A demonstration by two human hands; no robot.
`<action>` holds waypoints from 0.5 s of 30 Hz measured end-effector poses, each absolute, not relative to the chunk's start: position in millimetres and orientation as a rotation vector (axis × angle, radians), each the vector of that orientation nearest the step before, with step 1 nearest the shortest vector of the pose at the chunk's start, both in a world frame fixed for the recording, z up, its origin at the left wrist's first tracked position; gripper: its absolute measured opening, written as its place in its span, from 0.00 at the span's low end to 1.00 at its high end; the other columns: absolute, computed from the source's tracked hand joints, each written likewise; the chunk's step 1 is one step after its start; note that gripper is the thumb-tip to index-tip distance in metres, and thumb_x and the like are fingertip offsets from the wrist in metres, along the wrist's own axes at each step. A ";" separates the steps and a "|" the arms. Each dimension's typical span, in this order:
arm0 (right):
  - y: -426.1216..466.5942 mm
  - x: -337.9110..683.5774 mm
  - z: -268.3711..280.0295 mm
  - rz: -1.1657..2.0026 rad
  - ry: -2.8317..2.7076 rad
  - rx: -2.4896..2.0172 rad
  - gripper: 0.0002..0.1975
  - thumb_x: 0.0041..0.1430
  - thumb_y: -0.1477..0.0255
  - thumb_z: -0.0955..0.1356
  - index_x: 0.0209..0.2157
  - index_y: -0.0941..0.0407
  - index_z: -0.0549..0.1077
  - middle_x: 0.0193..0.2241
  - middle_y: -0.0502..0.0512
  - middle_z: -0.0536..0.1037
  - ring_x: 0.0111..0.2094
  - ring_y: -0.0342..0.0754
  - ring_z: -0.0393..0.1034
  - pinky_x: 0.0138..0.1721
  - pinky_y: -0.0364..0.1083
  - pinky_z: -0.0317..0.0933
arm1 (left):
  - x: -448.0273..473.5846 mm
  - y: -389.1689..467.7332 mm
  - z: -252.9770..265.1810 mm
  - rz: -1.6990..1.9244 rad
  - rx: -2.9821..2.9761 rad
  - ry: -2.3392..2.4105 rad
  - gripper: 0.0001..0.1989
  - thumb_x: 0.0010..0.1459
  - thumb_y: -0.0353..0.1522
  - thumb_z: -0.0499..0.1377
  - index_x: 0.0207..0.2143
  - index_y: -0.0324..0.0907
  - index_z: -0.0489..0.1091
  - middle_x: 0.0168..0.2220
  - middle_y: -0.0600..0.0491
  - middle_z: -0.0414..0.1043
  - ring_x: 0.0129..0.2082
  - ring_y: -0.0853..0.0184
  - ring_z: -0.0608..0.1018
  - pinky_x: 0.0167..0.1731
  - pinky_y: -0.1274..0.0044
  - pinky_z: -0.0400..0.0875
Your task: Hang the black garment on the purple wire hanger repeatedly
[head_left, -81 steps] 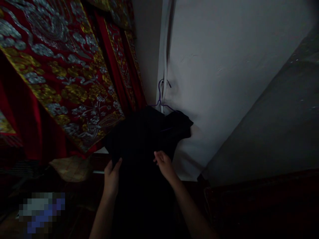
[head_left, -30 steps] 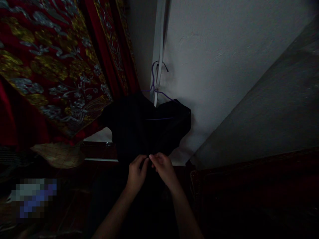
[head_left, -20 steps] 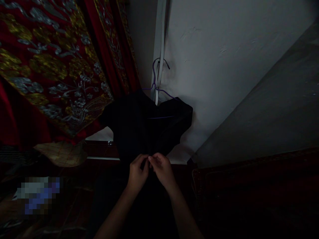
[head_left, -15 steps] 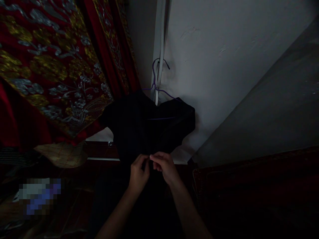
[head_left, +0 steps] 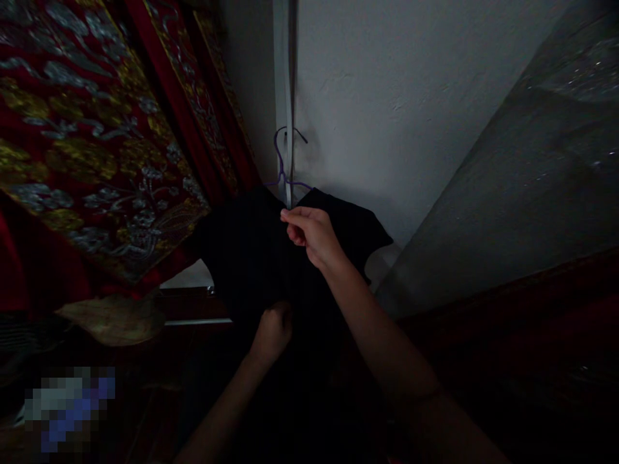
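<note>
A black garment [head_left: 242, 245] hangs on a thin purple hanger [head_left: 282, 171] against the wall. Its front edges meet along the middle up to the neckline, as a zipper does. At the top of this line, my right hand [head_left: 314, 235] is closed in a pinch. The zipper pull in its fingertips is too small and dark to make out. Lower down, my left hand [head_left: 272, 332] is closed in a fist on the garment's front, gripping the dark cloth. Shadow hides most of the garment's lower part.
Red cloth [head_left: 97, 116] with gold and silver embroidery hangs at the left. Below it is a tan checked item [head_left: 116, 319]. A white strip [head_left: 289, 84] runs down the wall behind the hanger. At lower left lies a pixelated blue and grey patch [head_left: 72, 406].
My right hand has moved up from beside the left hand to the neckline, and the open front has come together. My left hand stays low, now more tightly closed. The view has shifted slightly.
</note>
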State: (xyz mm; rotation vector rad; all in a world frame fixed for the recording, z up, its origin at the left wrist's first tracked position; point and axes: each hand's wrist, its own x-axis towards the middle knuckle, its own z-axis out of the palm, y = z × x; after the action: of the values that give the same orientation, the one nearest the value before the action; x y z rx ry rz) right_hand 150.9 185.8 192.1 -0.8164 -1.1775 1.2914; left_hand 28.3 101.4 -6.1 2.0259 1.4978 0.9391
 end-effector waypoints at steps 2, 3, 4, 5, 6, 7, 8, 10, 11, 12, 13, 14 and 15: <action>176.2 151.8 182.6 1.269 -1.210 -0.827 0.14 0.51 0.61 0.73 0.26 0.57 0.73 0.12 0.45 0.69 0.13 0.36 0.57 0.15 0.38 0.45 | 23.5 109.3 18.1 1.020 2.037 1.457 0.08 0.61 0.23 0.54 0.34 0.40 0.73 0.33 0.49 0.78 0.33 0.63 0.80 0.34 0.75 0.71; 172.4 153.4 178.9 1.241 -1.241 -0.826 0.14 0.52 0.60 0.72 0.28 0.57 0.73 0.13 0.45 0.70 0.13 0.37 0.58 0.15 0.38 0.46 | 20.7 114.2 35.5 1.137 2.044 1.428 0.08 0.63 0.26 0.55 0.40 0.40 0.74 0.37 0.48 0.79 0.36 0.64 0.81 0.37 0.75 0.72; 169.4 155.6 176.8 1.202 -1.281 -0.820 0.14 0.52 0.60 0.72 0.29 0.57 0.73 0.13 0.45 0.71 0.13 0.37 0.59 0.15 0.38 0.47 | 17.9 119.8 55.8 1.308 2.054 1.387 0.09 0.65 0.29 0.56 0.46 0.40 0.73 0.41 0.47 0.79 0.40 0.64 0.81 0.41 0.75 0.73; 167.2 158.1 176.3 1.157 -1.324 -0.813 0.14 0.53 0.60 0.72 0.29 0.56 0.73 0.14 0.45 0.71 0.14 0.38 0.60 0.16 0.39 0.48 | 15.2 126.3 78.0 1.469 2.077 1.353 0.11 0.66 0.30 0.56 0.48 0.40 0.72 0.42 0.48 0.78 0.40 0.65 0.80 0.42 0.75 0.73; 165.5 160.6 177.3 1.108 -1.364 -0.803 0.13 0.54 0.60 0.71 0.29 0.56 0.73 0.14 0.45 0.71 0.14 0.38 0.60 0.16 0.39 0.49 | 12.8 133.7 100.9 1.617 2.110 1.319 0.13 0.67 0.31 0.56 0.52 0.41 0.71 0.42 0.49 0.78 0.39 0.66 0.80 0.42 0.75 0.73; 164.5 163.0 179.3 1.058 -1.394 -0.791 0.13 0.55 0.60 0.71 0.28 0.56 0.72 0.14 0.45 0.70 0.15 0.38 0.61 0.17 0.39 0.50 | 10.7 141.7 123.3 1.725 2.177 1.288 0.15 0.67 0.31 0.56 0.55 0.42 0.70 0.42 0.50 0.78 0.37 0.67 0.79 0.42 0.75 0.73; 164.1 165.1 181.8 1.008 -1.414 -0.776 0.12 0.55 0.61 0.71 0.28 0.56 0.71 0.14 0.44 0.69 0.15 0.38 0.60 0.18 0.39 0.50 | 8.9 150.0 143.9 1.773 2.266 1.266 0.17 0.67 0.31 0.56 0.58 0.42 0.68 0.41 0.51 0.78 0.37 0.68 0.79 0.42 0.75 0.72; 165.6 167.8 185.3 0.923 -1.435 -0.751 0.12 0.58 0.62 0.71 0.27 0.55 0.69 0.14 0.42 0.66 0.15 0.38 0.59 0.18 0.40 0.50 | 6.7 165.1 175.9 1.706 2.493 1.200 0.14 0.67 0.32 0.57 0.53 0.41 0.72 0.40 0.51 0.77 0.38 0.67 0.78 0.41 0.75 0.72; 167.5 168.5 185.2 0.892 -1.435 -0.747 0.12 0.58 0.63 0.70 0.27 0.55 0.68 0.14 0.42 0.65 0.15 0.38 0.58 0.18 0.40 0.49 | 6.3 170.8 186.4 1.665 2.576 1.170 0.11 0.66 0.31 0.58 0.49 0.41 0.74 0.38 0.51 0.77 0.37 0.67 0.78 0.40 0.76 0.71; 170.2 168.8 183.5 0.872 -1.426 -0.751 0.12 0.59 0.64 0.70 0.26 0.54 0.67 0.14 0.41 0.64 0.15 0.37 0.57 0.18 0.40 0.47 | 6.5 174.9 193.0 1.623 2.644 1.148 0.08 0.66 0.31 0.58 0.44 0.40 0.75 0.37 0.51 0.76 0.37 0.67 0.78 0.39 0.76 0.70; 173.5 168.7 180.1 0.866 -1.413 -0.762 0.12 0.58 0.64 0.70 0.26 0.54 0.67 0.14 0.41 0.63 0.15 0.37 0.56 0.18 0.40 0.45 | 7.2 177.5 196.0 1.599 2.687 1.137 0.06 0.66 0.30 0.58 0.41 0.40 0.76 0.35 0.51 0.76 0.36 0.67 0.77 0.37 0.76 0.70; 177.1 168.1 175.2 0.873 -1.395 -0.778 0.13 0.58 0.65 0.70 0.25 0.54 0.66 0.14 0.41 0.62 0.15 0.37 0.55 0.18 0.40 0.44 | 8.2 178.6 196.1 1.597 2.709 1.137 0.06 0.66 0.30 0.58 0.39 0.40 0.75 0.34 0.51 0.75 0.35 0.67 0.77 0.36 0.76 0.69; 180.7 166.9 169.3 0.889 -1.376 -0.793 0.13 0.57 0.65 0.70 0.24 0.54 0.65 0.14 0.40 0.61 0.15 0.37 0.54 0.17 0.40 0.43 | 9.4 178.6 193.7 1.609 2.717 1.140 0.06 0.66 0.29 0.58 0.38 0.40 0.75 0.34 0.51 0.74 0.34 0.67 0.76 0.35 0.76 0.68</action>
State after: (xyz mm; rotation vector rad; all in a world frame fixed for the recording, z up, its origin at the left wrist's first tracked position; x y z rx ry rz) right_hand 166.9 180.7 169.3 -0.7932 -1.3764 0.8894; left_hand 9.4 178.6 193.7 2.7171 1.1401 1.6094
